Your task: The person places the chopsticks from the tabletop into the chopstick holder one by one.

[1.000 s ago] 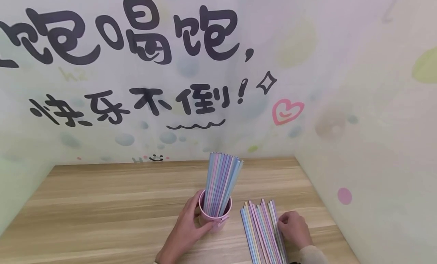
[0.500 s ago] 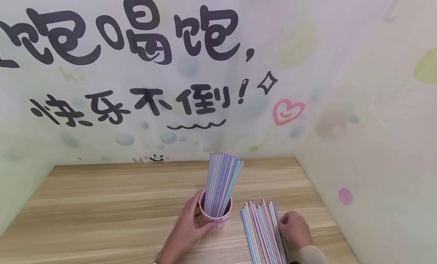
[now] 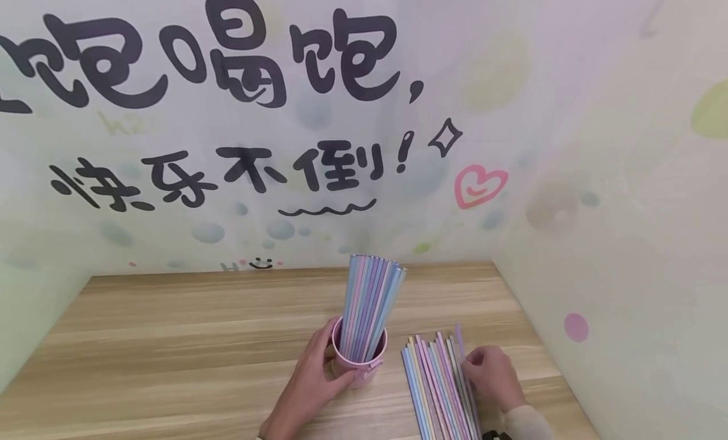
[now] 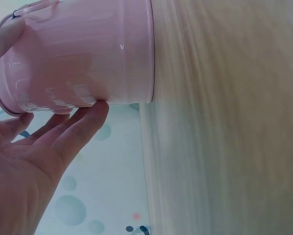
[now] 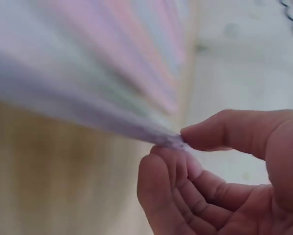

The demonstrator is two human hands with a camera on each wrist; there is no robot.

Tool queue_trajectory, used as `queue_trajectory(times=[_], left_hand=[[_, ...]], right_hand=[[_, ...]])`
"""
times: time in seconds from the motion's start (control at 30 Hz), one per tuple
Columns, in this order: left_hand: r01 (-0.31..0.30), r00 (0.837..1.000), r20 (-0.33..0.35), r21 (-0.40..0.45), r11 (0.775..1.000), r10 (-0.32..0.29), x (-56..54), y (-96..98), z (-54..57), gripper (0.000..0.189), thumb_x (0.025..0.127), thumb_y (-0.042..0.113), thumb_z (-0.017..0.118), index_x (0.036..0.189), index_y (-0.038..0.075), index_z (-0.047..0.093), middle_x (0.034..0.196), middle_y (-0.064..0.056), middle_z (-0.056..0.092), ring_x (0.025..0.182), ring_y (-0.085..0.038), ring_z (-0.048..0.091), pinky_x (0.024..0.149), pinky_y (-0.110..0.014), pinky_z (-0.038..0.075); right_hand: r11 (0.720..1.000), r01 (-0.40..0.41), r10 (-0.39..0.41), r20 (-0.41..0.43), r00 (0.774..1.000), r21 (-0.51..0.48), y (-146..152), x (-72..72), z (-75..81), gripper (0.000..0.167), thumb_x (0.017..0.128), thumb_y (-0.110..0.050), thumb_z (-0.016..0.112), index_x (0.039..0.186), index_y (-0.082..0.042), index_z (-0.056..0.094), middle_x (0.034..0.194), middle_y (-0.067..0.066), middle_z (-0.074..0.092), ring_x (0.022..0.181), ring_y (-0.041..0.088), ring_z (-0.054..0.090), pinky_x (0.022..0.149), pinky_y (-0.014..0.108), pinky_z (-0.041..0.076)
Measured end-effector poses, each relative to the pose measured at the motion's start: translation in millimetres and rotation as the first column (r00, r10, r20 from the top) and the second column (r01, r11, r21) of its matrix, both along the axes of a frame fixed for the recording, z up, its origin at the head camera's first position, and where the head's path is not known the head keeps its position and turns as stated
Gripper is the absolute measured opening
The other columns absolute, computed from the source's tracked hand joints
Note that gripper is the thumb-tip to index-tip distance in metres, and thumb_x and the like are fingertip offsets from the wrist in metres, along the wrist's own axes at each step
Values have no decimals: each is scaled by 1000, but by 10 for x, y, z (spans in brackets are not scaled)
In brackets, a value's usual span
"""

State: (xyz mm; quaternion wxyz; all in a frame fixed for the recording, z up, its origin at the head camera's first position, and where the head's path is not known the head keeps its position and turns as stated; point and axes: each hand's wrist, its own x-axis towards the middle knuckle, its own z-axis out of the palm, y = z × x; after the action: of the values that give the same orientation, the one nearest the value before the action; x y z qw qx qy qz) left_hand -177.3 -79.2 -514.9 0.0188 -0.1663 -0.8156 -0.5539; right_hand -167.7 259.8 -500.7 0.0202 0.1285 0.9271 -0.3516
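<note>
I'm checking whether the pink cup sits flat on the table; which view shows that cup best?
The left wrist view: it shows the pink cup large and side-on, its base against the table, though cropped. The head view shows it smaller, from above, with sticks inside. The right wrist view doesn't show it.

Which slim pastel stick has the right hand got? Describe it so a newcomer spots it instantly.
On the light wood-grain table, right of the pink cylindrical bucket, lies a row of slim pastel sticks. At that row's right edge is a slim purple stick. It alone is pinched by the right hand, and its far tip pokes beyond its neighbours.
</note>
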Motion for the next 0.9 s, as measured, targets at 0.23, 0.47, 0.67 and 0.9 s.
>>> queue_trajectory(times=[0.23,0.47,0.67,0.9], left_hand=[[-1,1000,6,8,1000,1,-1,0,-4,96,79,36,84,156,32,26,147,-3,42,132,-24,47,102,-33,53],[8,1000,-8,12,1000,-8,-10,-4,-13,96,80,34,84,156,32,26,147,-4,42,132,-25,47,102,-33,53],[6,1000,-17,13,1000,-5,-11,-10,-11,97,79,30,85,156,32,26,147,-4,42,132,-24,47,102,-33,53],[14,1000,-21,15,1000,-14,-7,-12,-13,96,80,27,85,155,33,26,146,-4,43,131,-24,47,100,-33,55]], right_hand=[[929,-33,-61,-238,969,-369,-227,-130,513,13,94,-2,62,100,10,62,83,15,66,68,18,66,63,27,63],[793,-111,-229,-462,857,-600,-534,-250,944,15,95,2,62,100,16,59,79,9,67,68,15,69,67,30,64],[756,-187,-284,-572,770,-627,-868,-382,1076,12,94,5,61,96,17,60,78,11,65,67,16,69,68,32,65],[836,-283,-127,-667,734,-471,-1141,-445,934,6,91,7,63,91,13,62,81,20,66,68,15,68,65,27,64]])
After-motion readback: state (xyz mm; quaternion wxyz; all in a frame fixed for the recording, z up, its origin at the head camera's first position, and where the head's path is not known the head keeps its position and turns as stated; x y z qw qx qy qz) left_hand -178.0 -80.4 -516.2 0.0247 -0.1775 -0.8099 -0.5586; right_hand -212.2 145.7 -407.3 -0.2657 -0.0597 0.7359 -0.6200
